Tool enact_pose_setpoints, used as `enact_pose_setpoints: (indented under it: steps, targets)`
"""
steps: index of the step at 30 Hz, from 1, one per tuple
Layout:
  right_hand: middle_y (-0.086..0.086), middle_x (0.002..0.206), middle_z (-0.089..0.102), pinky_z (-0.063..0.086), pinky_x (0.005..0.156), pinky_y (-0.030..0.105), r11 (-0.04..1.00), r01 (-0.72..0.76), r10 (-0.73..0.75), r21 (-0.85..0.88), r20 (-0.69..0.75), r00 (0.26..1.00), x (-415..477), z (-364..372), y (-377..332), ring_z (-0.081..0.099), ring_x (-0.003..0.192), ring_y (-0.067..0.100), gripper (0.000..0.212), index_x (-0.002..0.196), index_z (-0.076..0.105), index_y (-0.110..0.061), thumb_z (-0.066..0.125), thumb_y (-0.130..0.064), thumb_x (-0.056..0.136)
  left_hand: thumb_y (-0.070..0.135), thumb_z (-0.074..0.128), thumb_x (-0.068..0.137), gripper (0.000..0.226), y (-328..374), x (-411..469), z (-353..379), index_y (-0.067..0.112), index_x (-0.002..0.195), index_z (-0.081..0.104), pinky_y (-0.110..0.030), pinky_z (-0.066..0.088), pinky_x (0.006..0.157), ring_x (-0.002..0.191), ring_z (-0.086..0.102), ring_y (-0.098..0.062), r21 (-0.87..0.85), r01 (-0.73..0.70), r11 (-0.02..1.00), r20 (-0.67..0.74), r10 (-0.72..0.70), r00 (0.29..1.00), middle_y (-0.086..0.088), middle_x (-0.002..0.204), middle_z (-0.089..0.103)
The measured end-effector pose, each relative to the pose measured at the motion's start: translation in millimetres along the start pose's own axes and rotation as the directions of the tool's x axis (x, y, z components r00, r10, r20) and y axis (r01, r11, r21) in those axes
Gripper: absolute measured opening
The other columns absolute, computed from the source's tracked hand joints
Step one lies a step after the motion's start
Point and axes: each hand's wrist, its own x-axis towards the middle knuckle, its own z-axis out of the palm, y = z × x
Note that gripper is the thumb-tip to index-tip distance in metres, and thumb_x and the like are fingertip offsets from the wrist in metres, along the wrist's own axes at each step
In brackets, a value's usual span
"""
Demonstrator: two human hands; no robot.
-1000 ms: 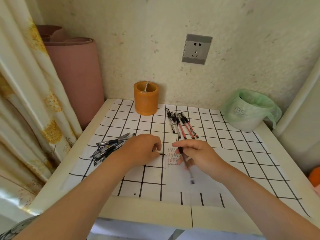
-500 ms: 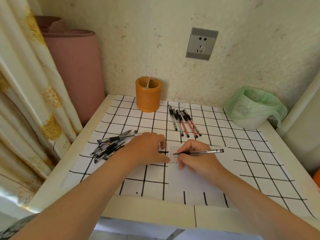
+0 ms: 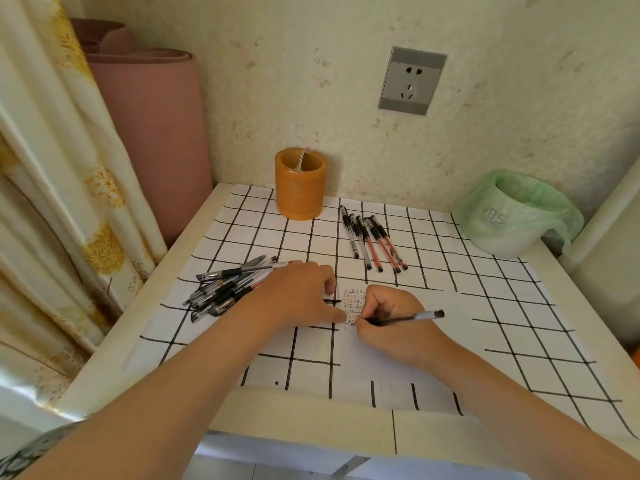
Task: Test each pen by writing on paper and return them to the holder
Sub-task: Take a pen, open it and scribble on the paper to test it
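Pen (image 3: 408,318) is lying across the right grip (image 3: 391,317), which is clamping it, tip touching paper (image 3: 363,362); left grip (image 3: 298,296), loosely apart, is resting on the desk (image 3: 311,427).

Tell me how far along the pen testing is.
Done: several rows of marks on the paper; five pens lie in a row, perhaps tested. In hand: right hand writes with a pen, left hand steadies the paper. Left: the pile, then every pen into the holder.
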Motion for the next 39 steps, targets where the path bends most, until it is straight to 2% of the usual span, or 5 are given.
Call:
enact_pose_setpoints:
  steps: [3,7,11,24,39]
  targets:
    - [-0.006,0.064,0.060,0.041,0.050,0.020,1.000,0.010,-0.010,0.009,0.006,1.000,0.0,0.9,3.4,0.052,0.056,0.004,0.021,0.067,0.058,-0.014,0.069,0.001,0.077,0.065,0.070,0.072,0.045,0.5,0.7,0.4,0.034,0.100,0.054,-0.028,0.042,0.070,0.094,0.049,-0.011,0.016,0.011,1.000,-0.004,-0.011,1.000,0.013,0.093,0.054]
    - [0.003,0.071,0.064,0.047,0.053,0.032,1.000,0.019,-0.019,0.004,0.008,1.000,2.0,1.9,6.3,0.061,0.065,0.024,0.020,0.067,0.058,-0.017,0.070,-0.004,0.077,0.066,0.070,0.072,0.045,0.7,1.6,0.2,0.034,0.100,0.054,-0.028,0.041,0.070,0.094,0.050,-0.012,0.013,0.023,1.000,0.009,-0.023,1.000,0.013,0.094,0.055]
    - [0.001,0.068,0.061,0.043,0.053,0.027,1.000,0.012,-0.012,-0.009,0.025,1.000,3.2,2.4,6.3,0.054,0.061,0.012,0.017,0.067,0.057,-0.016,0.068,-0.006,0.075,0.066,0.070,0.071,0.045,1.0,1.9,-0.2,0.034,0.100,0.055,-0.028,0.039,0.067,0.094,0.049,-0.012,0.014,0.029,0.999,0.015,-0.030,0.999,0.013,0.094,0.054]
    - [-0.003,0.062,0.056,0.038,0.050,0.022,1.000,0.020,-0.020,-0.012,0.013,1.000,2.2,3.0,7.1,0.047,0.055,0.008,0.023,0.065,0.054,-0.015,0.069,-0.001,0.075,0.066,0.070,0.072,0.046,2.1,0.8,0.4,0.034,0.100,0.055,-0.029,0.042,0.073,0.098,0.049,-0.013,0.022,0.046,0.999,0.014,-0.046,0.999,0.012,0.098,0.056]
    - [-0.001,0.062,0.054,0.036,0.049,0.022,1.000,0.020,-0.019,-0.020,0.041,0.999,2.7,3.0,5.7,0.045,0.054,0.006,0.023,0.064,0.052,-0.013,0.067,0.001,0.073,0.066,0.071,0.072,0.047,3.5,0.7,-1.1,0.033,0.101,0.056,-0.029,0.037,0.068,0.096,0.049,-0.012,0.016,0.051,0.999,0.022,-0.052,0.998,0.012,0.096,0.056]
